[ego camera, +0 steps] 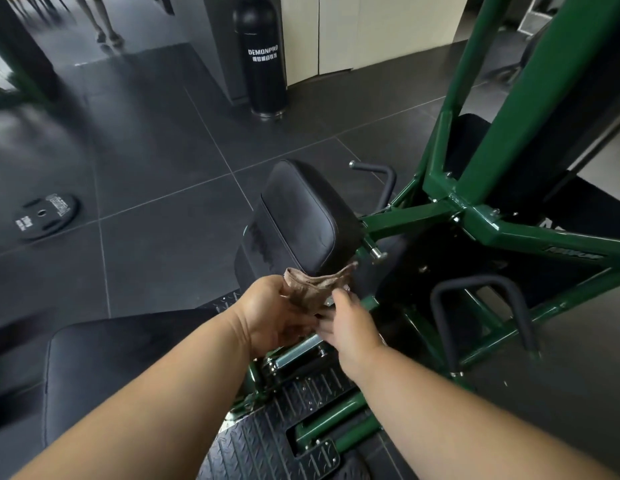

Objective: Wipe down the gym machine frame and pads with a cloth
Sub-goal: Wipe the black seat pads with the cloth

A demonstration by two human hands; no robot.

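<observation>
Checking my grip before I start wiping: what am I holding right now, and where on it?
A crumpled brown cloth, held in both hands: the left hand grips its left end, and the right hand pinches its lower right part.

Chest pad [303, 216] frame centre; frame [481, 216] to its right; seat pad [104, 368] lower left; footplate [288, 427] bottom centre; weight plate [45, 214] on floor [156, 161], far left.
</observation>
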